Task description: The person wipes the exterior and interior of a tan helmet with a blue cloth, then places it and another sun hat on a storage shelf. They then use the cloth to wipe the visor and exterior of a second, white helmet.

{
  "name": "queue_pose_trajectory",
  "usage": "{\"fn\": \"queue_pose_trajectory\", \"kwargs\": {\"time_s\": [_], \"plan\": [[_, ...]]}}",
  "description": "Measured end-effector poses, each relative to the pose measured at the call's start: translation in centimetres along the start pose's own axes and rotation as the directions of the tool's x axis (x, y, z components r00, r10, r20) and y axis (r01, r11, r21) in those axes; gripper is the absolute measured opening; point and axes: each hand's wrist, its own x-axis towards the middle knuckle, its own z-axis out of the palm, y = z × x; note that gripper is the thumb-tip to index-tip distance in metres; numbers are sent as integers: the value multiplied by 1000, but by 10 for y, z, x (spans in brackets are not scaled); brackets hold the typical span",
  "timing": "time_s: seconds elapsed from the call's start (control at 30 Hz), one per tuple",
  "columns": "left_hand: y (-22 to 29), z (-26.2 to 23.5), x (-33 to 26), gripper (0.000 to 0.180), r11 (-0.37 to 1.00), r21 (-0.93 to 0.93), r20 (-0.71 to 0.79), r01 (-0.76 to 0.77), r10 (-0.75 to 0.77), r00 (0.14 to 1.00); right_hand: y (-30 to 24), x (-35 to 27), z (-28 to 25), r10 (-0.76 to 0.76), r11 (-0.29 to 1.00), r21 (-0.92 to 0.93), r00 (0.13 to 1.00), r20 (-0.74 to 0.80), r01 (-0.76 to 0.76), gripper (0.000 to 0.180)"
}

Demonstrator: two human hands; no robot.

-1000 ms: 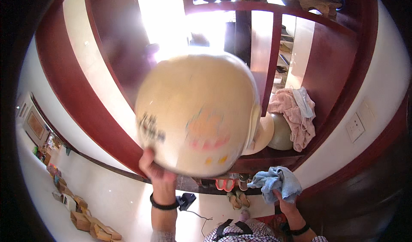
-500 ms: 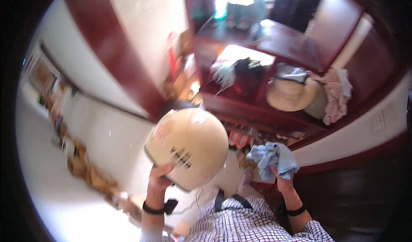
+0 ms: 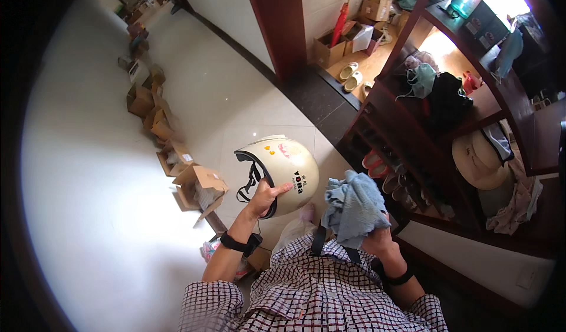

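Observation:
A cream helmet [image 3: 302, 161] with black trim, dark straps and small stickers hangs in front of me, turned on its side so its opening faces left. My left hand [image 3: 263, 197] grips its lower rim, thumb on the outer shell and the other fingers hidden inside. To the right of the helmet, apart from it, is a crumpled blue-grey cloth [image 3: 355, 205]. My right hand [image 3: 378, 240] holds that cloth from below, and most of its fingers are covered by the fabric.
Open cardboard boxes [image 3: 203, 187] line the floor at left. On the right stands a dark red shoe cabinet [image 3: 407, 111] with shoes, face masks and a straw hat [image 3: 476, 160]. Beyond a dark threshold [image 3: 321, 105] are yellow clogs [image 3: 352, 81] and a red umbrella [image 3: 340, 22].
My view has swung left, bringing the boxes and doorway in. The helmet has turned so its opening and straps show on the left. The cloth has come closer to the helmet.

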Motion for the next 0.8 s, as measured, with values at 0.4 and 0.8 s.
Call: {"fn": "queue_pose_trajectory", "kwargs": {"time_s": [0.4, 0.8], "plan": [[-28, 28, -5, 23, 986, 161, -365, 33, 29, 931, 39, 33, 21, 5, 998, -55, 998, 63, -1, 54], [-44, 68, -35, 29, 889, 354, 15, -291, 306, 952, 29, 97, 43, -159, 951, -208, 937, 312, 230, 52]]}}
